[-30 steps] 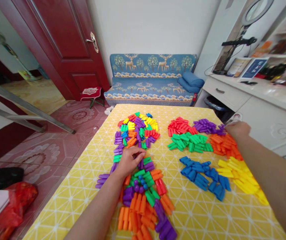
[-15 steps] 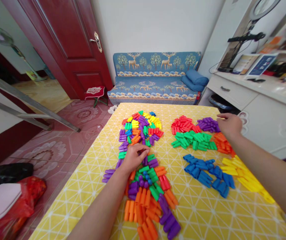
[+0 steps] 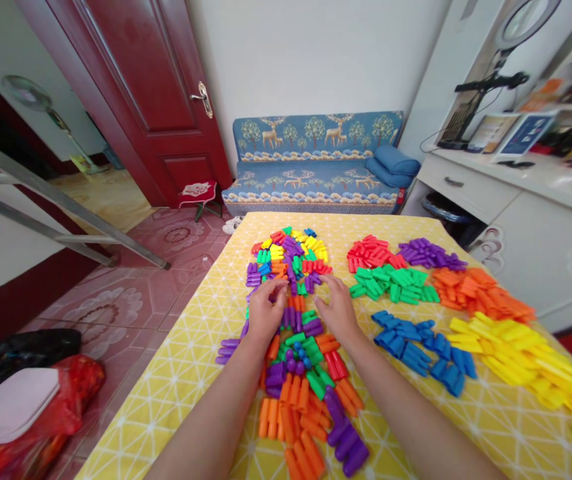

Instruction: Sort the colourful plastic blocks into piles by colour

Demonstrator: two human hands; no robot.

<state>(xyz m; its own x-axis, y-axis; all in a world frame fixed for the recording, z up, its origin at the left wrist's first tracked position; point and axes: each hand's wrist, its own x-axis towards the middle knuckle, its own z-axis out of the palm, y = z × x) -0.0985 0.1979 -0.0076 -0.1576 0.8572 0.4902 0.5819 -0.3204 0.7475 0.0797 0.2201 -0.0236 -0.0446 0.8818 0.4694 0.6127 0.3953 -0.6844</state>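
Note:
A long multicoloured arrangement of plastic finger-shaped blocks [image 3: 296, 393] runs up the left-middle of the table. My left hand [image 3: 267, 312] is over its middle, fingers curled towards the thumb; anything between the fingertips is hidden. My right hand [image 3: 339, 310] is just right of the same stretch, thumb and fingers apart, with nothing visibly held. Purple blocks [image 3: 312, 281] lie close to its fingertips. Between the hands are orange and purple blocks [image 3: 296, 310]. Round purple and blue beads [image 3: 296, 360] sit among green blocks nearer me.
Sorted piles lie on the right: red blocks [image 3: 372, 253], purple blocks [image 3: 426, 255], green blocks [image 3: 391, 283], orange blocks [image 3: 481, 293], blue blocks [image 3: 419, 343] and yellow blocks [image 3: 526, 357]. A yellow patterned cloth [image 3: 166, 407] covers the table. Beyond stands a blue sofa [image 3: 296, 177].
My right hand has moved left from the purple pile to the arrangement, beside my left hand. The orange and yellow piles show more fully. The view has shifted slightly.

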